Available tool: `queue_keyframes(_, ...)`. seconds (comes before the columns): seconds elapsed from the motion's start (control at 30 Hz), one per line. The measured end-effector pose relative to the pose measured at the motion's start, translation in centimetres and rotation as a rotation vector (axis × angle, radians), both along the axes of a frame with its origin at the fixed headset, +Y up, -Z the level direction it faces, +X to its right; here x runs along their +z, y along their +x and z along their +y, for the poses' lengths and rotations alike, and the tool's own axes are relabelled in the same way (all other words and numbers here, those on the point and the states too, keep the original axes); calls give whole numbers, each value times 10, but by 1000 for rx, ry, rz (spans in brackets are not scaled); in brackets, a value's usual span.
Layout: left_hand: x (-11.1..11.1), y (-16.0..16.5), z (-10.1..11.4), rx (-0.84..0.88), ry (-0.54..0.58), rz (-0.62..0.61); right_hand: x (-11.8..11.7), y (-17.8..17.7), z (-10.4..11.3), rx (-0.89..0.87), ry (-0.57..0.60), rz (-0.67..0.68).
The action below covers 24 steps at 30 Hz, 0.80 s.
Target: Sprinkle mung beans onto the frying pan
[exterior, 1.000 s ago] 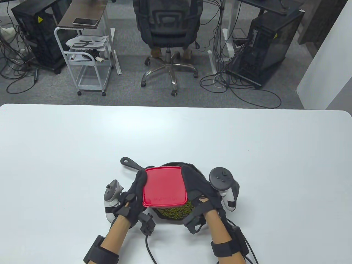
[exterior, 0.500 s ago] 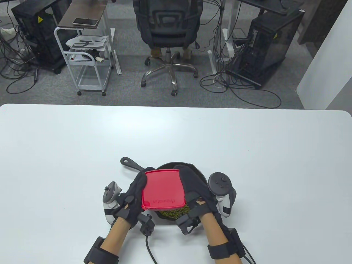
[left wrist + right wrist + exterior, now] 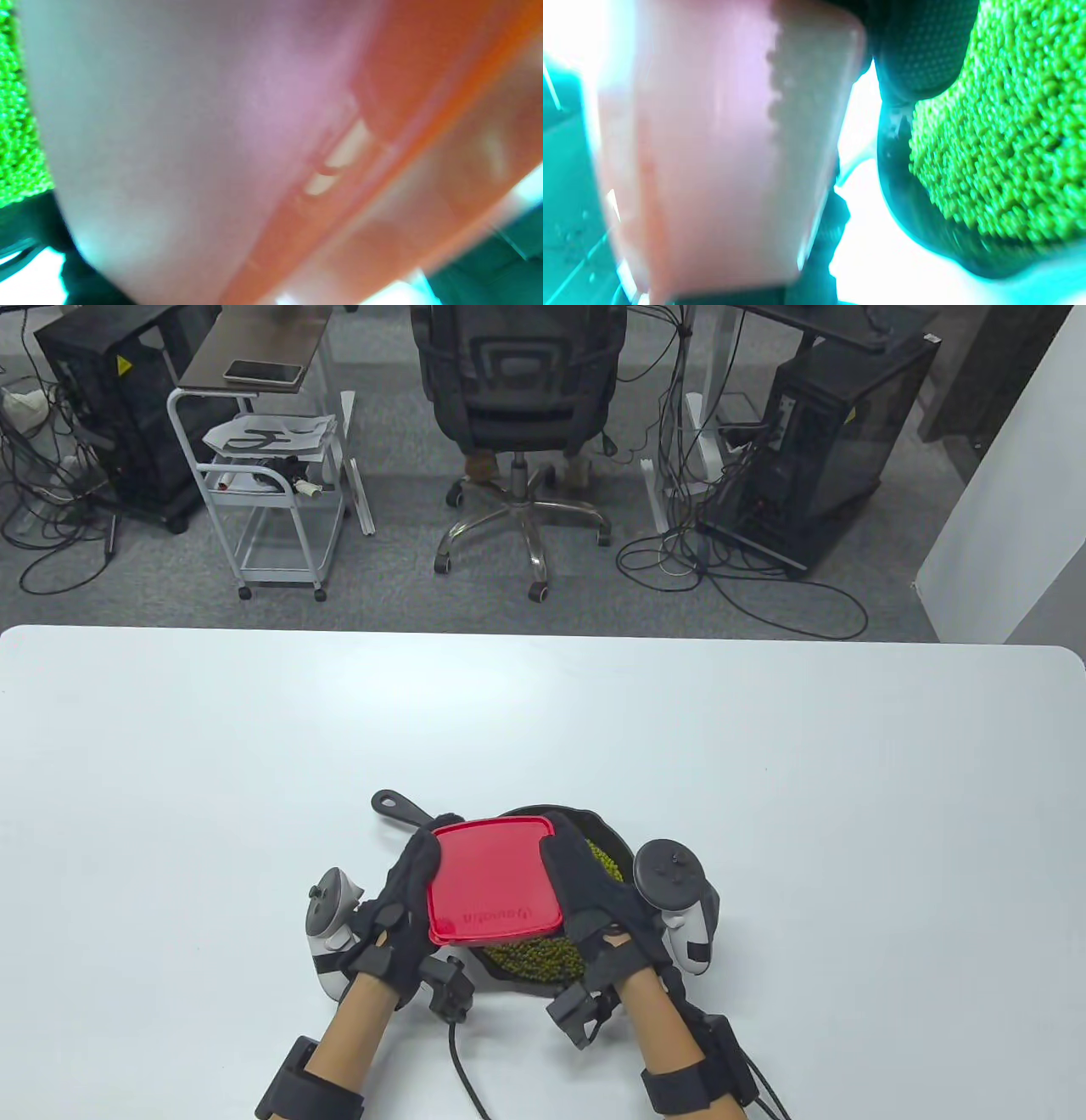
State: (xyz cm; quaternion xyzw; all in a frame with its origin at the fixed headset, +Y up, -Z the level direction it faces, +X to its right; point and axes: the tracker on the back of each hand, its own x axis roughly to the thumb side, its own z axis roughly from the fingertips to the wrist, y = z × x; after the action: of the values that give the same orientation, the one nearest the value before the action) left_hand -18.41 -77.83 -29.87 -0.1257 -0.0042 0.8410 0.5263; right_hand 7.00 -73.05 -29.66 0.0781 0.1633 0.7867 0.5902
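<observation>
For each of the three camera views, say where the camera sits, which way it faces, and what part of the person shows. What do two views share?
Table view: high, looking down at both hands holding the red container over the frying pan.
Left wrist view: close against the blurred container; no fingers clear.
Right wrist view: beside the container, dark glove at top.
Shared: mung beans.

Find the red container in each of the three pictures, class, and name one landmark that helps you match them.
Table view: red container low centre, held between left hand and right hand over the pan.
Left wrist view: blurred pink-orange wall fills most of the frame.
Right wrist view: pale pink wall on the left half.
Shared landmark: the green beans.
</observation>
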Motion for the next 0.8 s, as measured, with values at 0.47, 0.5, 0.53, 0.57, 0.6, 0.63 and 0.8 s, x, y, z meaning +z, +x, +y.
queue_keyframes(0.47, 1, -4, 0, 22, 9, -49, 16, -7, 0, 73, 127, -168)
queue_keyframes(0.5, 2, -2, 1, 19, 15, -59, 16, -6, 0, 66, 128, -183)
queue_keyframes(0.53, 3, 0, 3, 6, 14, -76, 15, -5, -1, 56, 120, -189)
queue_keyframes(0.57, 5, 1, 4, -11, 13, -81, 15, -4, -1, 52, 114, -188)
queue_keyframes(0.6, 6, 2, 5, -32, 15, -83, 14, -3, -1, 49, 113, -197)
queue_keyframes(0.63, 7, 3, 7, -66, 19, -91, 13, -1, -2, 49, 118, -217)
queue_keyframes(0.8, 14, 11, 10, -143, 28, -156, 10, 9, -2, 33, 104, -261)
